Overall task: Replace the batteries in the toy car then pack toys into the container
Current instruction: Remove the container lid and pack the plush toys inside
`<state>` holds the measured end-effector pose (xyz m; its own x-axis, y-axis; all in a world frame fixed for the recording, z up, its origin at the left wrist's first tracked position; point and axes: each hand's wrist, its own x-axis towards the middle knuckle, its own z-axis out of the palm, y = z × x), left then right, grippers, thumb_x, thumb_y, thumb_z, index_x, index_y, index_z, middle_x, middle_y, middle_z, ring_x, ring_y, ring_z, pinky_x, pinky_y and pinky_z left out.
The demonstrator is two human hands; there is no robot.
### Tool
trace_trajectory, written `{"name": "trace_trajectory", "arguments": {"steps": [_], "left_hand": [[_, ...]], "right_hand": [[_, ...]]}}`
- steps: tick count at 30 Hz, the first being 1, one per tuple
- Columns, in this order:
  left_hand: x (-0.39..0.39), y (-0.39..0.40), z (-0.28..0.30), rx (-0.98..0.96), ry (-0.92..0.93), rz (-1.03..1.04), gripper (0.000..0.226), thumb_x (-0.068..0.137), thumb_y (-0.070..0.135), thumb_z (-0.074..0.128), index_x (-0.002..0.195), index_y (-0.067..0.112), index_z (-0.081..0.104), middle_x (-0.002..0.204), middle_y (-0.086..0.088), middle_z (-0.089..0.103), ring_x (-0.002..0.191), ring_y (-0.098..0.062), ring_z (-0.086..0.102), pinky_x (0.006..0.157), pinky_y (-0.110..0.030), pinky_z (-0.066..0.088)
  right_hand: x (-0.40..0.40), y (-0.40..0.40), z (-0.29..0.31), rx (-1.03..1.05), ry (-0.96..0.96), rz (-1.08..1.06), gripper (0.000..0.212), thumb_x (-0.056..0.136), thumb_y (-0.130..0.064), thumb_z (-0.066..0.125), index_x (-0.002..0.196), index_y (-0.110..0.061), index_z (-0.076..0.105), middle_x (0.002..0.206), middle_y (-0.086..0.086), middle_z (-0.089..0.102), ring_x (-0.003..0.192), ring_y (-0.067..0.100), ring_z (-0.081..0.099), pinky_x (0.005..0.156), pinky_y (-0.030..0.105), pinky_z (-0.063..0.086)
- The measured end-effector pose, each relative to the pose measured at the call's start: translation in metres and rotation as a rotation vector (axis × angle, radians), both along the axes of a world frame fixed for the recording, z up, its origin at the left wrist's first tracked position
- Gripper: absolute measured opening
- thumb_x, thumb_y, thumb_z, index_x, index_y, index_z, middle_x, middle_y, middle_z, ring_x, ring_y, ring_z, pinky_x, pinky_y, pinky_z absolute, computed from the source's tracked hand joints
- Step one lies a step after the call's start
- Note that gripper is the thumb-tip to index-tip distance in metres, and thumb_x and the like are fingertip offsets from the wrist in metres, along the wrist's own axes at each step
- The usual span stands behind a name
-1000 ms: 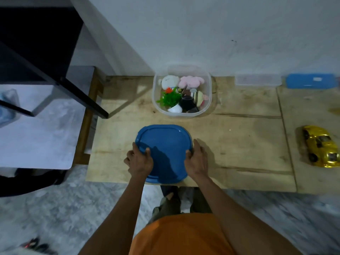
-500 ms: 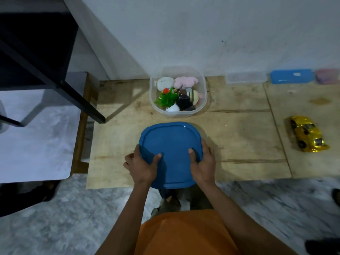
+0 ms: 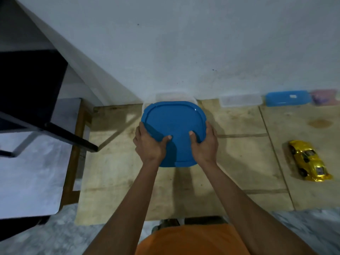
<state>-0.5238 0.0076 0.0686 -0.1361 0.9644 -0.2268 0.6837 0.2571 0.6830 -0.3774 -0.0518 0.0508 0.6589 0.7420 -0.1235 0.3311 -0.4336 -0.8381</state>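
Left hand (image 3: 150,145) and right hand (image 3: 204,144) at frame centre, each grasping a side edge of the blue lid (image 3: 173,124), thumbs on top, lid over the clear container (image 3: 173,95) against the wall, yellow toy car (image 3: 309,161) on the wooden table (image 3: 239,162), right of frame, well apart from both hands

Two bare forearms come up from the bottom edge, no sleeves reaching this far, no watch, no bands at the wrists. The left hand (image 3: 150,144) is bare, no rings that show, short nails. Same for the right hand (image 3: 204,144): bare, with a short thumbnail catching the light. Below, a plain bright orange cloth shirt (image 3: 191,240), and under its hem a strip of dark olive trousers (image 3: 206,220).
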Motion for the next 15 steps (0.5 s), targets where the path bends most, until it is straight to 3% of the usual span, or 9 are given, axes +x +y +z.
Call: {"name": "trace_trajectory", "arguments": {"steps": [3,7,12,15], "left_hand": [[0.013,0.027,-0.009,-0.010,0.026,0.012,0.109,0.065,0.054,0.087,0.150,0.015,0.032,0.151,-0.007,0.042,0.138,-0.034,0.039,0.103,-0.061,0.045],[0.023,0.056,-0.023,-0.056,0.040,0.026,0.111,0.068,0.052,0.086,0.154,0.014,0.027,0.156,-0.008,0.036,0.142,-0.034,0.035,0.108,-0.060,0.041],[0.026,0.077,-0.038,-0.076,0.098,-0.006,0.114,0.073,0.051,0.083,0.158,0.013,0.018,0.161,-0.010,0.028,0.147,-0.034,0.029,0.113,-0.058,0.036],[0.025,0.085,-0.043,-0.051,0.127,-0.036,0.111,0.073,0.052,0.083,0.156,0.009,0.023,0.158,-0.012,0.033,0.142,-0.036,0.035,0.109,-0.057,0.040]], "right_hand": [[0.013,0.031,-0.011,-0.029,0.018,0.031,0.066,0.096,-0.034,0.061,0.152,-0.016,0.033,0.152,0.007,0.042,0.138,0.026,0.042,0.112,0.043,0.040],[0.023,0.063,-0.019,-0.072,0.018,0.055,0.064,0.098,-0.029,0.060,0.153,-0.014,0.031,0.151,0.007,0.041,0.137,0.025,0.041,0.109,0.033,0.036],[0.027,0.085,-0.033,-0.108,0.023,0.098,0.069,0.099,-0.034,0.057,0.156,-0.013,0.024,0.158,0.007,0.032,0.142,0.025,0.035,0.115,0.042,0.036],[0.029,0.090,-0.040,-0.126,0.010,0.122,0.070,0.100,-0.035,0.056,0.156,-0.013,0.021,0.159,0.007,0.028,0.143,0.025,0.033,0.115,0.040,0.036]]}}
